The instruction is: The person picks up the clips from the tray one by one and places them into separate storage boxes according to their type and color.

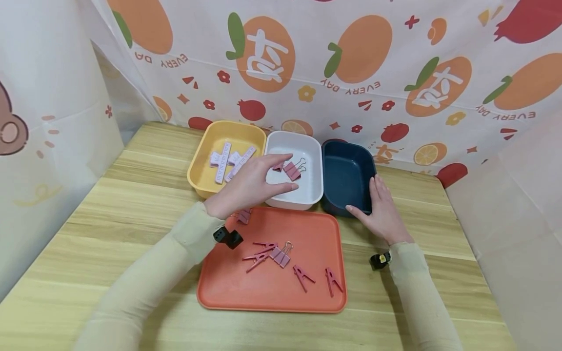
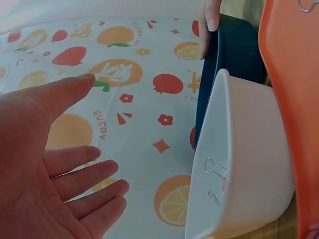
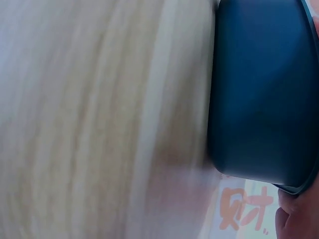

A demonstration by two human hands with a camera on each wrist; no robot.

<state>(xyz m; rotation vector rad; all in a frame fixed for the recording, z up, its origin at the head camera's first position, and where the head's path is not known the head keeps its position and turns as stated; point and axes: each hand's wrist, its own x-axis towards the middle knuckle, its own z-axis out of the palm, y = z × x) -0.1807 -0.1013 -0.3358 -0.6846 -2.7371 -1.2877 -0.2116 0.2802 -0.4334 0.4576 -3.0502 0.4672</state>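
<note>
My left hand [image 1: 250, 183] hovers over the white bin [image 1: 315, 165], thumb and fingers spread with nothing between them. Pink binder clips [image 1: 292, 170] lie in that bin, partly hidden by the hand. In the left wrist view the left palm [image 2: 30, 164] is bare and its fingers are extended. Against the near right corner of the dark blue bin [image 1: 347, 175] rests my right hand [image 1: 386, 214], thumb at the front rim and straight fingers along the right side. The right wrist view is partly blurred; it shows this bin's wall [image 3: 264, 99] beside the fingers.
An orange tray [image 1: 254, 292] in front holds pink clothespins [image 1: 302, 278] and binder clips [image 1: 281, 254]. At left, the yellow bin [image 1: 197, 173] contains lilac ruler-like pieces [image 1: 223, 163]. A fruit-printed cloth [image 1: 307, 107] hangs behind the bins.
</note>
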